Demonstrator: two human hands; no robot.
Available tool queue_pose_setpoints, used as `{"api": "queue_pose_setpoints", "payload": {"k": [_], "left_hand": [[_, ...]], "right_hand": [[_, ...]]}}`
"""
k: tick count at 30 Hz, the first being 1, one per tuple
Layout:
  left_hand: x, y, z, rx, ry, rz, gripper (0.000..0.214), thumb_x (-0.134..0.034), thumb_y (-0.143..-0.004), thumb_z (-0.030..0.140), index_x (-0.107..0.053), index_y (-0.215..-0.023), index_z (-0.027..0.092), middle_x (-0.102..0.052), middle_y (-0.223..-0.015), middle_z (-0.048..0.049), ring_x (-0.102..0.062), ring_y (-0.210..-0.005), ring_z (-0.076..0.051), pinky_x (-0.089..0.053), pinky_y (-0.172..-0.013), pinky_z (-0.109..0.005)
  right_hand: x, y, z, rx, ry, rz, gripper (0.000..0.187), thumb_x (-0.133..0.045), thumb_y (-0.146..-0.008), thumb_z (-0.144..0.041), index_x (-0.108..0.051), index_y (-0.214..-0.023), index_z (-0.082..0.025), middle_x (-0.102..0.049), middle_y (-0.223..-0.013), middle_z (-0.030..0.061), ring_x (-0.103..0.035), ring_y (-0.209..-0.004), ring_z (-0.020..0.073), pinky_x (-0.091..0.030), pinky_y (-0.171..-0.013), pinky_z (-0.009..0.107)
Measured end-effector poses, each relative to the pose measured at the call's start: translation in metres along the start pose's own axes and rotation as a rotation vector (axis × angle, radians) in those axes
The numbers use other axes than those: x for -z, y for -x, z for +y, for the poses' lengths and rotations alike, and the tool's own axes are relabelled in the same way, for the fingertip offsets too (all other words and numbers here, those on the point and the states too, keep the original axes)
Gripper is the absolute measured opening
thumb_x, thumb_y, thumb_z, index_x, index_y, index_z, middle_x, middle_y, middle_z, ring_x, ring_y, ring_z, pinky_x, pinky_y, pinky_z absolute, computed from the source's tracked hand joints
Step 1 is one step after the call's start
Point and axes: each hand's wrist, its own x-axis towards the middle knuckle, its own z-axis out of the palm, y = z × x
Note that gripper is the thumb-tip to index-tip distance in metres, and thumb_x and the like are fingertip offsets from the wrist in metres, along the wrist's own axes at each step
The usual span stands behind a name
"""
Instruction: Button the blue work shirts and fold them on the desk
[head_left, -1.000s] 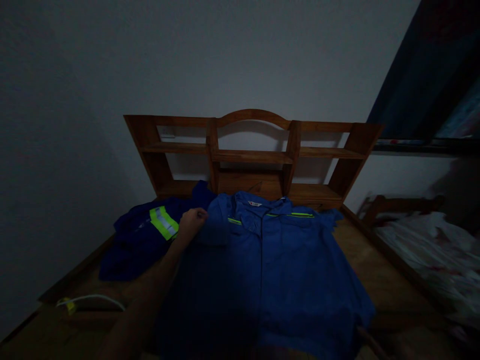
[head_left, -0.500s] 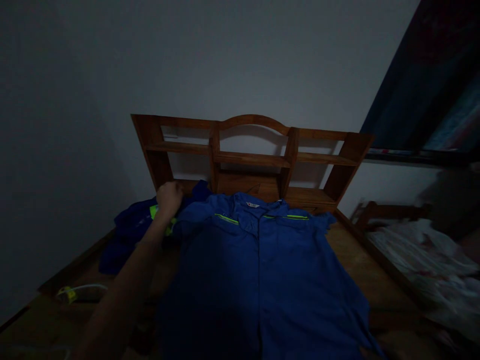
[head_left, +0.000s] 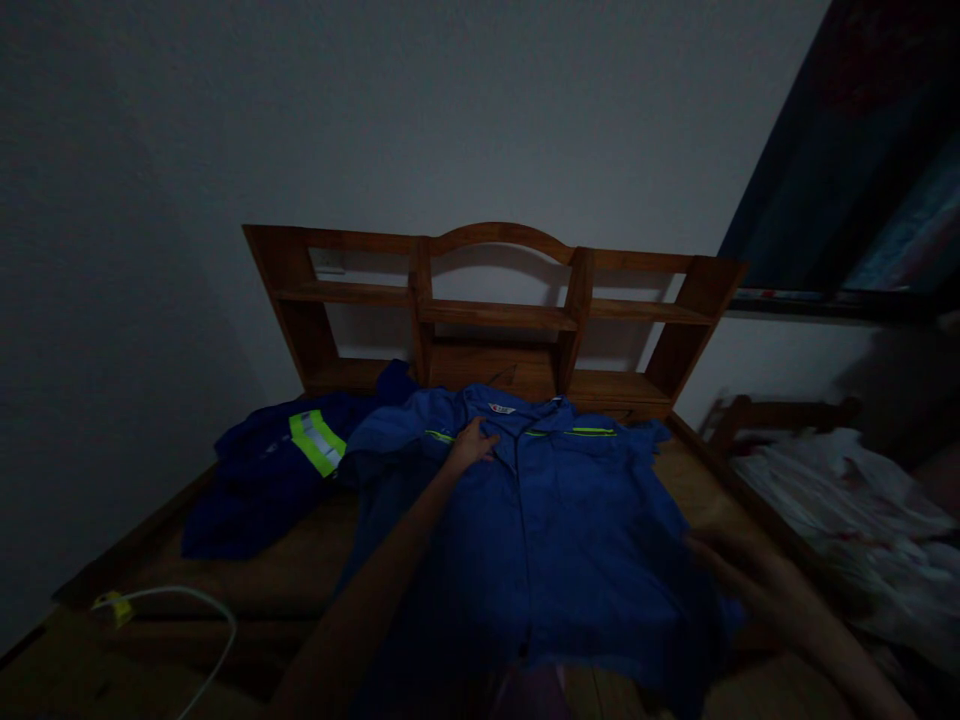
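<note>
A blue short-sleeved work shirt (head_left: 592, 560) lies spread front up, its collar towards the shelf, with thin yellow-green trim across the chest. My left hand (head_left: 472, 443) is at the left side of its open collar, fingers bent and closed on the cloth by the neckline. Over the shirt's lower right side is my right hand (head_left: 739, 570), blurred, with its fingers stretched out and nothing visible in them. To the left lies a crumpled darker blue garment (head_left: 262, 480) with a yellow-green and silver reflective band.
A wooden shelf unit (head_left: 499, 318) stands behind the shirt against the wall. At the left front, a white cord (head_left: 217, 603) with a yellow tag curves over the wooden surface. White plastic bags (head_left: 840, 485) lie to the right, below a dark window.
My left hand has moved right, from the shirt's left sleeve to its collar. My right hand has come up into view over the right side. The shirt's lower hem now shows.
</note>
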Motion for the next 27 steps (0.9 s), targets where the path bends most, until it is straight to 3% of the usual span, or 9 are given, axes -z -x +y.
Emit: {"api": "queue_pose_setpoints", "payload": {"k": [2, 5, 8, 10, 13, 16, 19, 22, 27], "left_hand": [[-0.010, -0.016, -0.001, -0.048, 0.144, -0.014, 0.044, -0.049, -0.084, 0.016, -0.040, -0.127, 0.014, -0.063, -0.102, -0.0111, -0.065, -0.073, -0.012, -0.054, -0.068, -0.026], [-0.028, -0.039, -0.002, -0.165, 0.204, -0.069, 0.044, -0.042, -0.084, 0.010, -0.043, -0.127, 0.016, -0.059, -0.115, -0.0122, -0.065, -0.083, -0.011, -0.053, -0.079, -0.029], [-0.038, -0.053, -0.013, -0.244, 0.170, -0.144, 0.046, -0.046, -0.074, 0.003, -0.055, -0.117, 0.014, -0.062, -0.110, -0.0107, -0.065, -0.086, -0.016, -0.051, -0.085, -0.038], [-0.038, -0.058, -0.022, -0.277, 0.125, -0.175, 0.047, -0.047, -0.067, -0.002, -0.061, -0.109, 0.014, -0.063, -0.109, -0.0093, -0.062, -0.097, -0.020, -0.046, -0.094, -0.042], [-0.035, -0.061, -0.035, -0.445, -0.021, -0.160, 0.054, -0.048, -0.064, -0.004, -0.060, -0.112, 0.017, -0.055, -0.125, -0.0078, -0.048, -0.119, -0.021, -0.032, -0.107, -0.043], [-0.031, -0.062, -0.041, -0.626, -0.196, -0.052, 0.063, -0.050, -0.068, -0.002, -0.049, -0.127, 0.020, -0.041, -0.137, -0.0083, -0.036, -0.130, -0.021, -0.026, -0.111, -0.041], [-0.030, -0.063, -0.040, -0.672, -0.275, 0.037, 0.071, -0.053, -0.069, 0.002, -0.038, -0.135, 0.021, -0.034, -0.140, -0.0084, -0.031, -0.132, -0.020, -0.025, -0.112, -0.039], [-0.031, -0.063, -0.031, -0.664, -0.416, 0.093, 0.070, -0.056, -0.067, 0.004, -0.039, -0.132, 0.022, -0.033, -0.137, -0.0087, -0.029, -0.132, -0.022, -0.021, -0.112, -0.042], [-0.036, -0.059, -0.007, -0.642, -0.660, 0.182, 0.065, -0.055, -0.065, 0.001, -0.042, -0.125, 0.021, -0.036, -0.135, -0.0105, -0.027, -0.133, -0.025, -0.001, -0.112, -0.054]], "right_hand": [[-0.023, -0.058, -0.027, 0.097, -0.049, -0.117, 0.041, -0.044, -0.086, -0.050, -0.067, -0.104, -0.020, -0.068, -0.096, 0.0076, -0.064, -0.085, 0.0225, -0.052, -0.076, 0.032], [-0.073, -0.145, -0.066, 0.217, -0.083, -0.160, 0.034, -0.045, -0.086, -0.036, -0.068, -0.098, -0.015, -0.068, -0.095, 0.0059, -0.061, -0.089, 0.0219, -0.048, -0.081, 0.032], [-0.122, -0.207, -0.084, 0.154, -0.078, -0.206, 0.029, -0.046, -0.078, -0.016, -0.068, -0.097, -0.014, -0.068, -0.080, 0.0036, -0.062, -0.079, 0.0185, -0.048, -0.074, 0.026], [-0.144, -0.230, -0.082, 0.113, -0.089, -0.205, 0.043, -0.044, -0.074, -0.008, -0.061, -0.113, -0.015, -0.067, -0.073, 0.0017, -0.062, -0.068, 0.0152, -0.047, -0.066, 0.022], [-0.162, -0.241, -0.069, 0.084, -0.119, -0.178, 0.065, -0.041, -0.074, -0.005, -0.036, -0.137, -0.015, -0.064, -0.066, -0.0009, -0.061, -0.057, 0.0127, -0.045, -0.058, 0.019], [-0.170, -0.239, -0.060, 0.117, -0.114, -0.092, 0.069, -0.051, -0.079, -0.018, -0.022, -0.142, -0.018, -0.060, -0.060, -0.0040, -0.059, -0.054, 0.0138, -0.044, -0.056, 0.021], [-0.178, -0.233, -0.059, 0.161, 0.005, 0.040, 0.078, -0.063, -0.075, -0.035, -0.024, -0.141, -0.025, -0.059, -0.065, -0.0037, -0.060, -0.061, 0.0168, -0.044, -0.059, 0.024], [-0.190, -0.230, -0.063, 0.222, 0.129, 0.159, 0.079, -0.066, -0.073, -0.038, -0.027, -0.140, -0.028, -0.061, -0.095, 0.0036, -0.060, -0.085, 0.0212, -0.047, -0.070, 0.030], [-0.204, -0.235, -0.059, 0.406, 0.214, 0.220, 0.058, -0.059, -0.079, -0.034, -0.042, -0.133, -0.021, -0.037, -0.136, 0.0104, -0.037, -0.124, 0.0253, -0.035, -0.100, 0.040]]}}
